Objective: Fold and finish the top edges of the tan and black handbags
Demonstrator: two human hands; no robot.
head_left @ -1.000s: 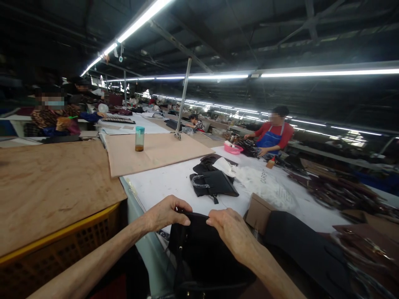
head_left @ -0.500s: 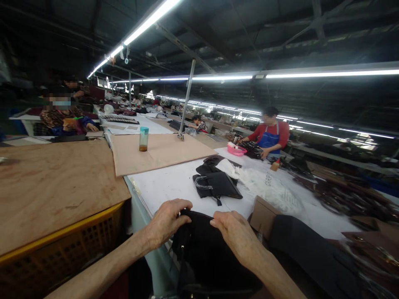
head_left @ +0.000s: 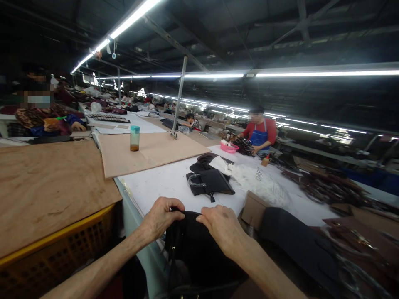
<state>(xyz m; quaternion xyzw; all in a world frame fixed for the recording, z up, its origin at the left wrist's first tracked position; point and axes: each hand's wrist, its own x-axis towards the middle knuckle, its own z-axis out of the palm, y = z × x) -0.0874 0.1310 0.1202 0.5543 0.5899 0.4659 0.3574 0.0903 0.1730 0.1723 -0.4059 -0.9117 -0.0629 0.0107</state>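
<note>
A black bag stands upright at the table's near edge, its dark inside facing me. My left hand pinches the far rim on the left, thumb inside and fingers over the edge. To its right, my right hand grips the same rim, its fingertips partly hidden behind the edge. A small gold-coloured metal piece shows on the bag's left side. Beyond my hands lies a flat black handbag with a plastic-wrapped handle.
A brown board rests over a yellow crate at left. A bottle stands on a tan board. White plastic bags, dark panels and maroon bags cover the right. A co-worker in a blue apron handles black items.
The view has turned slightly right, so the surroundings sit further left. My hands have come closer together along the bag's rim, both still holding it.
</note>
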